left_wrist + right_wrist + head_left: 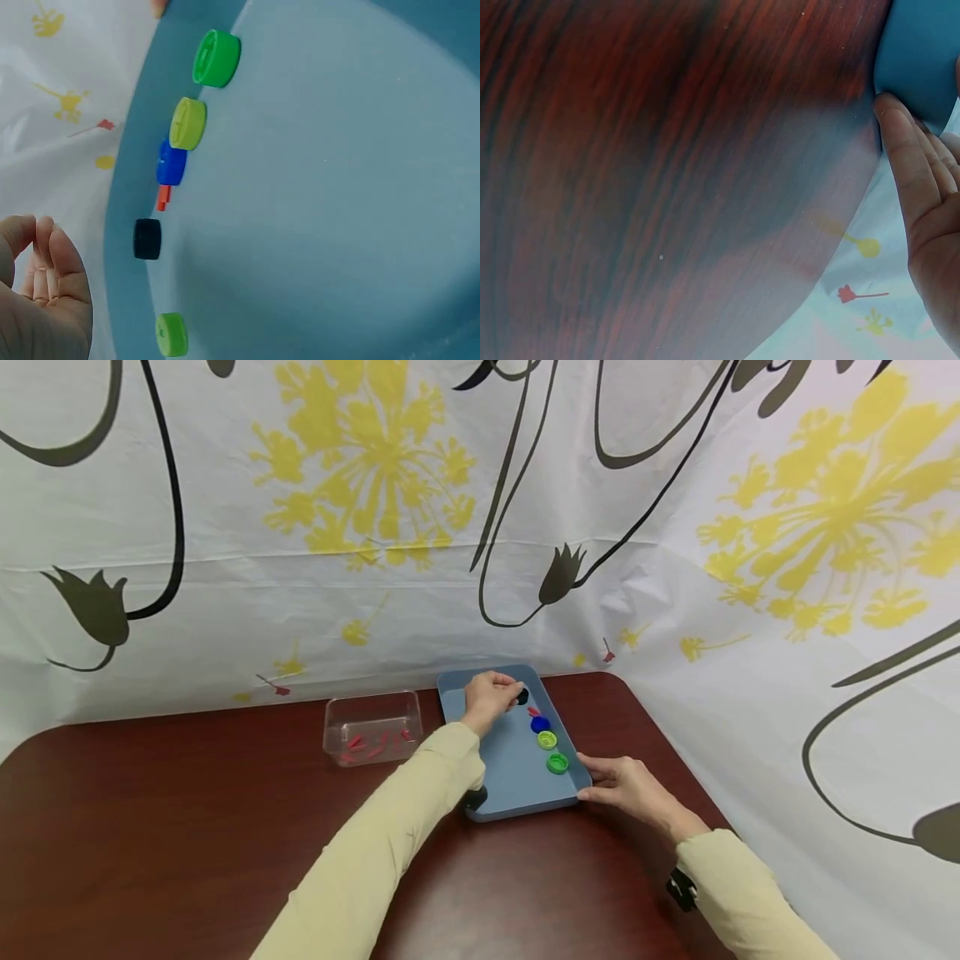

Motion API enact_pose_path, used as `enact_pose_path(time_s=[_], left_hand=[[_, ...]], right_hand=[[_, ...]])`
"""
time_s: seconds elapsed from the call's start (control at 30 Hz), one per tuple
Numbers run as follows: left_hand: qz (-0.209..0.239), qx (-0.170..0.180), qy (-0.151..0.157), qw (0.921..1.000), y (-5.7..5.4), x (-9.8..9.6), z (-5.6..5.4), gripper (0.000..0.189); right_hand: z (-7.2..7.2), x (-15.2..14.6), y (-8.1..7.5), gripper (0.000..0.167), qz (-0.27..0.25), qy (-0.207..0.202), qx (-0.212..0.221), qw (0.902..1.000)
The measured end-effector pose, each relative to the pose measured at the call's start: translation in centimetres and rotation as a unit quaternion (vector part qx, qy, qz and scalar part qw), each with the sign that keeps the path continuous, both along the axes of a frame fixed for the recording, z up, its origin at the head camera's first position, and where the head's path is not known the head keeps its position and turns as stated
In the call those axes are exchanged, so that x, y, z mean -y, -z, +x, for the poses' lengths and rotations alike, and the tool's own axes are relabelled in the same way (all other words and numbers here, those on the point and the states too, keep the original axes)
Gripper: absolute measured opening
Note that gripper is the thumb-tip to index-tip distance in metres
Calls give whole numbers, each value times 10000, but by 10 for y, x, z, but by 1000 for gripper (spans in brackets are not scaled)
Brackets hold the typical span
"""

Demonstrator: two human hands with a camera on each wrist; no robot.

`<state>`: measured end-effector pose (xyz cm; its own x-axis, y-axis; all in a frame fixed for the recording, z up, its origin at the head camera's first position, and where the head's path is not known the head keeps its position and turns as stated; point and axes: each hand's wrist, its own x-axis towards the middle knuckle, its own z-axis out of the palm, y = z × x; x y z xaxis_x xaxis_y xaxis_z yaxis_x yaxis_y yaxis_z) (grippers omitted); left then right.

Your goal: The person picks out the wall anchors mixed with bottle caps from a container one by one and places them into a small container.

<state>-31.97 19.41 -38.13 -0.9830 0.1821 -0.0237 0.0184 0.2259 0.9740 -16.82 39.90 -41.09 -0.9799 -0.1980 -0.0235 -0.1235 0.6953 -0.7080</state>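
My left hand (489, 695) is over the far part of a blue tray (513, 785), near a black bottle cap (148, 239). In the left wrist view its thumb and fingertips meet; whether something small is between them is hidden. Along the tray's right side stand a green cap (557, 763), a yellow-green cap (547, 740), a blue cap (540, 724), a small red piece (163, 198), then the black cap. Beyond it is a light green cap (172, 334), covered by my hand in the head view. My right hand (624, 787) touches the tray's near right corner with fairly straight fingers.
A clear plastic box (372, 706) with several small red pieces stands left of the tray on the dark wooden table (187, 827). A white patterned cloth (360, 635) hangs behind the table and along its right side.
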Motion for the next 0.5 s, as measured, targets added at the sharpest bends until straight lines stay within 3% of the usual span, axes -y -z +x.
enact_pose_path(time_s=[0.33, 0.5], left_hand=[[-967, -59, -252, 9950, 14, -15, -4, 17], [-1451, -264, -470, 9880, 16, -25, -7, 15]], right_hand=[[2, 1, 3, 67, 6, -64, -52, 10000], [1, 0, 1, 67, -26, -34, -25, 10000]])
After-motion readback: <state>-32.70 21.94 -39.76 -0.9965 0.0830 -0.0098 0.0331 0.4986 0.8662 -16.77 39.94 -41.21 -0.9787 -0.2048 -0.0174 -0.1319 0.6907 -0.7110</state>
